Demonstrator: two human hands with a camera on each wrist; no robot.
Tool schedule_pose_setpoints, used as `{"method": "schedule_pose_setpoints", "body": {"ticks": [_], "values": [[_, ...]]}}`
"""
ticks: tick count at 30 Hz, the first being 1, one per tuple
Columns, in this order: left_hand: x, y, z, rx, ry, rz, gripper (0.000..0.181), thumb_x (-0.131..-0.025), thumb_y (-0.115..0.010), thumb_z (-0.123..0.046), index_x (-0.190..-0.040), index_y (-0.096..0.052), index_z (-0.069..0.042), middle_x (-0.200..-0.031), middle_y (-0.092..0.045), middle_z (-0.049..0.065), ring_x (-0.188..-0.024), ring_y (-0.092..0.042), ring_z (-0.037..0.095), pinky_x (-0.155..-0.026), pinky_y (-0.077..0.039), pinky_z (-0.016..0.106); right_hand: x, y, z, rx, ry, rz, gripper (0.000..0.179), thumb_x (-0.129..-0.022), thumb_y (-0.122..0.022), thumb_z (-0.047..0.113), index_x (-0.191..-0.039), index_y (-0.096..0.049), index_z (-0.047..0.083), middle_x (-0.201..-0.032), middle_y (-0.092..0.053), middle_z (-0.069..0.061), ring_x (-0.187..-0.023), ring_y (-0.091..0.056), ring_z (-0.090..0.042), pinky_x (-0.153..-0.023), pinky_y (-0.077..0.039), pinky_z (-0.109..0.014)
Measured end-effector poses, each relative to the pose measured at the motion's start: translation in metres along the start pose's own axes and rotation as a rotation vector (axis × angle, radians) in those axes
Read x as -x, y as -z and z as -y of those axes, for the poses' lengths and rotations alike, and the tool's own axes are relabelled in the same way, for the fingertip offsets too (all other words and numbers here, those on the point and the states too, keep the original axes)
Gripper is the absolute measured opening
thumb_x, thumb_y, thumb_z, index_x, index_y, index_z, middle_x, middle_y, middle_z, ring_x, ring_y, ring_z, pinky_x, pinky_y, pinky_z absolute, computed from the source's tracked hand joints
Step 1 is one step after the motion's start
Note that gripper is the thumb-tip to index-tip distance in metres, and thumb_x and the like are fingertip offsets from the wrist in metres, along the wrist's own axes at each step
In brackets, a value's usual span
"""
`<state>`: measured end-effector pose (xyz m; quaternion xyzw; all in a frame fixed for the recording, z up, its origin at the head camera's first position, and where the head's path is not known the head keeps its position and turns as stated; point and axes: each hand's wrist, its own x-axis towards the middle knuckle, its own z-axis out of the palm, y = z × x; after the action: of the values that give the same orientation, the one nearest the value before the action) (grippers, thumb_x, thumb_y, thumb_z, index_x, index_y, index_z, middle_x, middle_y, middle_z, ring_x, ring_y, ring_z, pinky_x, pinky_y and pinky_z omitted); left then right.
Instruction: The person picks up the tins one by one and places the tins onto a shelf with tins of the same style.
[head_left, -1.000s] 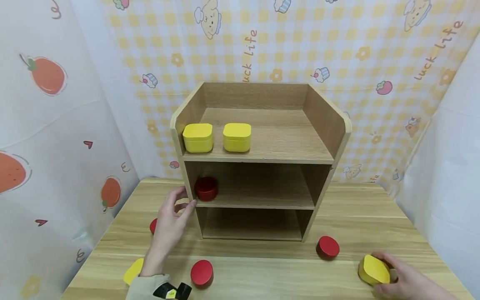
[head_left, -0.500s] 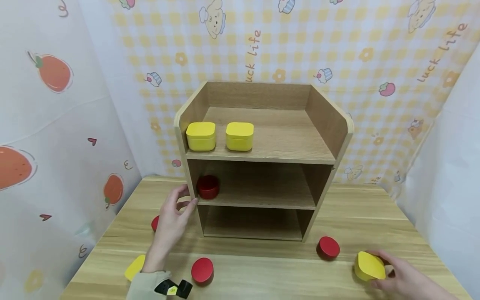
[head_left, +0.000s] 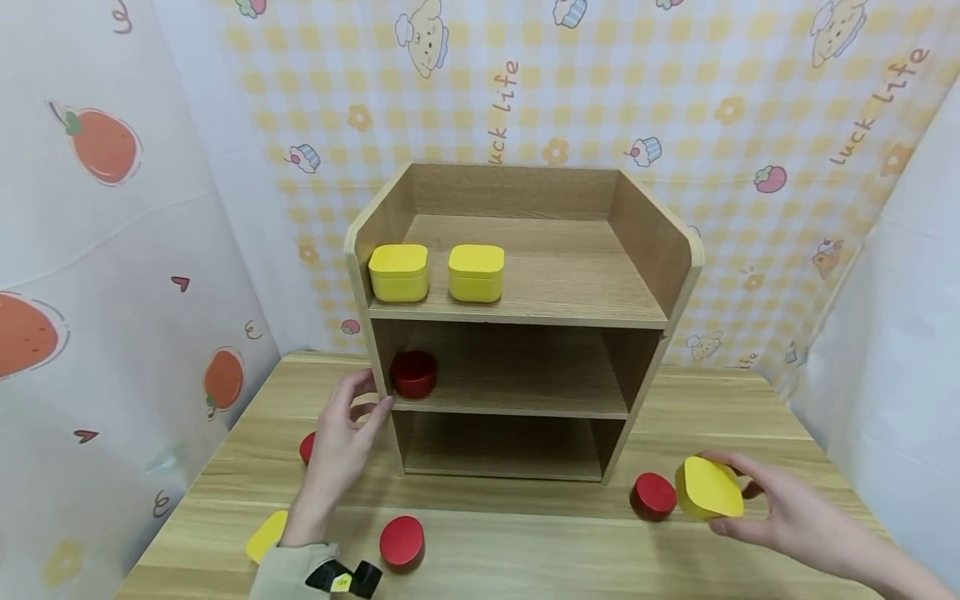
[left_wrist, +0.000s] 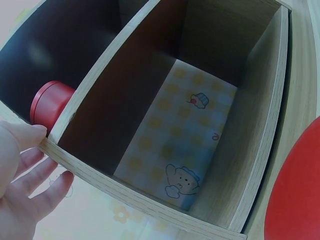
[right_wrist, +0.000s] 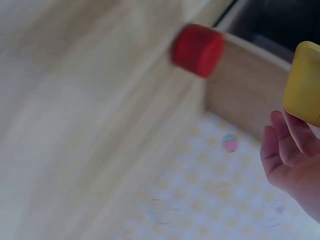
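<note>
My right hand (head_left: 783, 512) holds a yellow rounded-square box (head_left: 708, 489) between thumb and fingers, tilted and raised over the table at the right. In the right wrist view the yellow box (right_wrist: 306, 85) is partly cut off by the frame edge. My left hand (head_left: 341, 442) grips the left side panel of a small wooden shelf (head_left: 517, 321). Its thumb lies at the front edge by the middle board, and the other fingers are on the outer side. Just inside that panel, a red round box (left_wrist: 50, 104) stands on the middle level.
Two yellow boxes, a left one (head_left: 399, 273) and a right one (head_left: 476, 273), sit on the top level. On the table are red round boxes at right (head_left: 653, 497), front (head_left: 402, 543) and left (head_left: 307, 447). A yellow box (head_left: 266, 536) lies partly behind the left forearm.
My right hand has lifted the yellow box and carried it up and left, close beside the red round box on the right. The left hand keeps its place on the shelf.
</note>
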<state>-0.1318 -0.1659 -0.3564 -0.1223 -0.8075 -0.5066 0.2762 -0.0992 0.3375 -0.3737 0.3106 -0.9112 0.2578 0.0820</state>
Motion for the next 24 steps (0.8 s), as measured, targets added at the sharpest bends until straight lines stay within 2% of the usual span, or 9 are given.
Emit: {"method": "schedule_pose_setpoints", "body": {"ticks": [4, 8, 10, 12, 17, 19, 24], "values": [[0.000, -0.002, 0.012, 0.012, -0.002, -0.002, 0.044, -0.085, -0.068, 0.012, -0.125, -0.052, 0.007, -0.115, -0.058, 0.021, -0.104, -0.056, 0.027, -0.081, -0.047, 0.009, -0.014, 0.009, 0.020, 0.047, 0.078, -0.025, 0.072, -0.070, -0.089, 0.023, -0.132, -0.055, 0.015, -0.113, -0.063, 0.014, -0.089, -0.057, -0.002, -0.072, -0.046, -0.017], [-0.001, -0.004, 0.032, 0.002, 0.015, -0.001, 0.046, -0.086, -0.069, 0.008, -0.128, -0.052, 0.002, -0.118, -0.058, 0.017, -0.106, -0.055, 0.023, -0.082, -0.046, 0.008, -0.029, 0.017, 0.039, 0.070, 0.174, -0.053, 0.077, -0.065, -0.092, 0.020, -0.133, -0.055, 0.015, -0.112, -0.063, 0.014, -0.088, -0.057, -0.002, -0.077, -0.042, -0.011], [0.000, -0.004, 0.036, -0.002, 0.022, -0.002, 0.047, -0.086, -0.070, 0.006, -0.129, -0.052, 0.000, -0.118, -0.058, 0.015, -0.106, -0.055, 0.020, -0.082, -0.046, 0.009, -0.036, 0.020, 0.048, 0.079, 0.207, -0.069, 0.078, -0.064, -0.092, 0.020, -0.133, -0.055, 0.015, -0.111, -0.063, 0.015, -0.089, -0.058, -0.002, -0.080, -0.041, -0.010], [0.000, -0.004, 0.032, -0.003, 0.020, -0.004, 0.046, -0.086, -0.070, 0.007, -0.128, -0.052, 0.001, -0.118, -0.058, 0.016, -0.106, -0.055, 0.020, -0.082, -0.046, 0.010, -0.043, 0.024, 0.056, 0.089, 0.227, -0.085, 0.078, -0.064, -0.092, 0.021, -0.132, -0.055, 0.015, -0.111, -0.063, 0.014, -0.090, -0.058, -0.003, -0.082, -0.040, -0.009], [0.000, -0.002, 0.010, -0.002, 0.002, -0.006, 0.043, -0.085, -0.068, 0.012, -0.125, -0.052, 0.008, -0.115, -0.058, 0.021, -0.104, -0.055, 0.024, -0.082, -0.048, 0.013, -0.060, 0.032, 0.078, 0.133, 0.247, -0.113, 0.077, -0.065, -0.092, 0.024, -0.133, -0.055, 0.016, -0.116, -0.061, 0.013, -0.094, -0.058, -0.004, -0.085, -0.040, -0.009], [0.000, -0.001, 0.006, -0.007, -0.008, -0.006, 0.043, -0.085, -0.068, 0.013, -0.124, -0.052, 0.009, -0.114, -0.058, 0.022, -0.103, -0.055, 0.024, -0.081, -0.048, 0.013, -0.067, 0.036, 0.086, 0.146, 0.261, -0.110, 0.078, -0.066, -0.091, 0.023, -0.134, -0.055, 0.015, -0.117, -0.061, 0.014, -0.096, -0.058, -0.004, -0.086, -0.040, -0.009], [-0.001, -0.002, 0.023, 0.003, 0.002, -0.004, 0.044, -0.086, -0.069, 0.009, -0.127, -0.052, 0.004, -0.117, -0.058, 0.018, -0.105, -0.055, 0.021, -0.082, -0.048, 0.012, -0.087, 0.048, 0.104, 0.154, 0.297, -0.088, 0.079, -0.066, -0.091, 0.020, -0.135, -0.053, 0.016, -0.119, -0.058, 0.017, -0.097, -0.056, 0.000, -0.083, -0.045, -0.013]]}}
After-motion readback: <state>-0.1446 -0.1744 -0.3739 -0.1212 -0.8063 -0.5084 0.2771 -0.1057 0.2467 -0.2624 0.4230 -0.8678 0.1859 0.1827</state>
